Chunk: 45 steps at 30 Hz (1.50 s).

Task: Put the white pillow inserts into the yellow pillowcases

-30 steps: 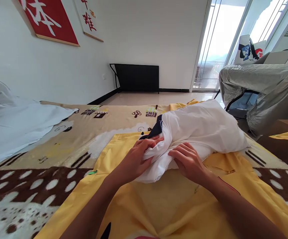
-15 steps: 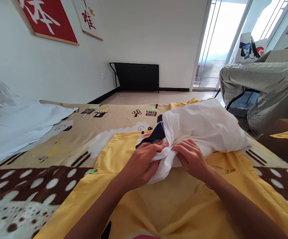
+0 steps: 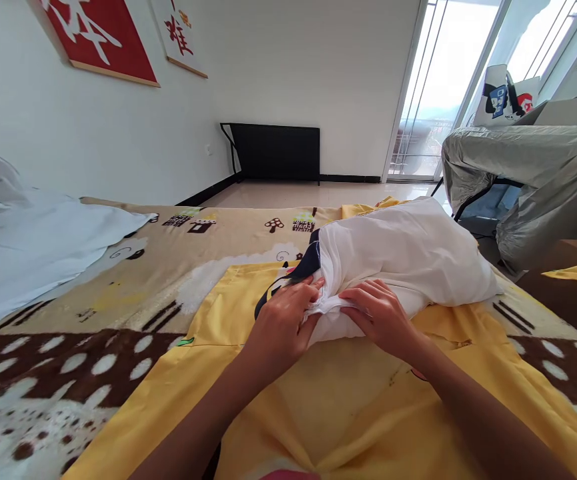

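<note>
A puffy white pillow [image 3: 408, 253] lies on yellow fabric [image 3: 368, 407] in front of me. At its left end, loose white cloth is gathered, and a dark navy edge [image 3: 309, 261] shows behind my left hand. My left hand [image 3: 284, 323] is closed on the gathered white cloth [image 3: 328, 305], thumb below and fingers above. My right hand [image 3: 381, 313] pinches the same cloth a little to the right, its fingertips against the pillow's near side. A short stretch of twisted cloth runs between the two hands. What lies under the fingers is hidden.
A patterned beige and brown blanket [image 3: 178, 263] covers the bed. White cloth [image 3: 43, 240] is spread at the left. To the right stands a table under a silver cover [image 3: 518, 153], with a box on it. A black folded panel [image 3: 276, 153] leans on the far wall.
The hanging white flap between my hands has been drawn up and flattened. My left hand has shifted slightly left, and the navy edge has moved left with it. My right hand stays nearly in place.
</note>
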Tool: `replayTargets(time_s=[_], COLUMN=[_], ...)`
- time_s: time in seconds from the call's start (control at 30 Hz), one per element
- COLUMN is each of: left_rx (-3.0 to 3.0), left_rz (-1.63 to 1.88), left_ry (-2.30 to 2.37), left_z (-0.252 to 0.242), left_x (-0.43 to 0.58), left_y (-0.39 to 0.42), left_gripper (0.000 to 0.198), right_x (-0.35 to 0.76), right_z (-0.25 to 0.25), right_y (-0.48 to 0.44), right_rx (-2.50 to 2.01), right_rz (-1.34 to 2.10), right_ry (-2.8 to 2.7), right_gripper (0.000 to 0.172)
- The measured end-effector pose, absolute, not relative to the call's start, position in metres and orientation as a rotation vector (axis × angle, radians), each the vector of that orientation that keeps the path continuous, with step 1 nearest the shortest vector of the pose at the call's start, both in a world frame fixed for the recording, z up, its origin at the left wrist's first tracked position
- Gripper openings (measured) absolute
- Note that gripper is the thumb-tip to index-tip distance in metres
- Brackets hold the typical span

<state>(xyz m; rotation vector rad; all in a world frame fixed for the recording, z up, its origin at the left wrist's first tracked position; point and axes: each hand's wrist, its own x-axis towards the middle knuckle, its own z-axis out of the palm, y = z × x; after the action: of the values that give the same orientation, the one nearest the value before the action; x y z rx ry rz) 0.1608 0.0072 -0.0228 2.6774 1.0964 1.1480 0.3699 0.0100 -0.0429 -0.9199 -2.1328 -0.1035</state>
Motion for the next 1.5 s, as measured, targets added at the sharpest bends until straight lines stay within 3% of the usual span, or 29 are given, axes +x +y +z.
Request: replayTargets(time_s=[0.17, 0.47, 0.63, 0.87, 1.13, 1.2, 1.5], left_rx=[2.161, 1.775, 1.683, 1.587, 1.596, 1.65, 2.058], left_rz=[1.18, 1.388, 1.47, 1.459, 1.453, 1.437, 1.23], left_ry=[1.219, 1.272, 1.304, 1.129, 1.107, 1.123, 1.206], left_z=[-0.021, -0.031, -0.041, -0.04, -0.04, -0.037, -0.018], left_x=[0.14, 0.108, 0.092, 0.086, 0.082, 0.084, 0.11], left_y=[0.028, 0.063, 0.075, 0.073, 0.074, 0.072, 0.045], left_gripper=[0.013, 0.021, 0.019, 0.022, 0.025, 0.024, 0.011], right_x=[0.37, 0.366, 0.362, 0.336, 0.3, 0.296, 0.31], right_z=[-0.041, -0.057, -0.06, -0.026, -0.002, -0.002, -0.026], right_y=[0.008, 0.011, 0.024, 0.072, 0.121, 0.131, 0.148], right_rx=[-0.974, -1.063, -1.169, -1.255, -1.405, -1.375, -1.238], right_rz=[-0.094, -0.309, -0.519, -0.668, -0.513, -0.429, -0.305], right_ry=[-2.154, -2.145, -2.051, -2.152, -2.407, -2.483, -2.646], right_gripper=[0.018, 0.06, 0.057, 0.047, 0.087, 0.085, 0.046])
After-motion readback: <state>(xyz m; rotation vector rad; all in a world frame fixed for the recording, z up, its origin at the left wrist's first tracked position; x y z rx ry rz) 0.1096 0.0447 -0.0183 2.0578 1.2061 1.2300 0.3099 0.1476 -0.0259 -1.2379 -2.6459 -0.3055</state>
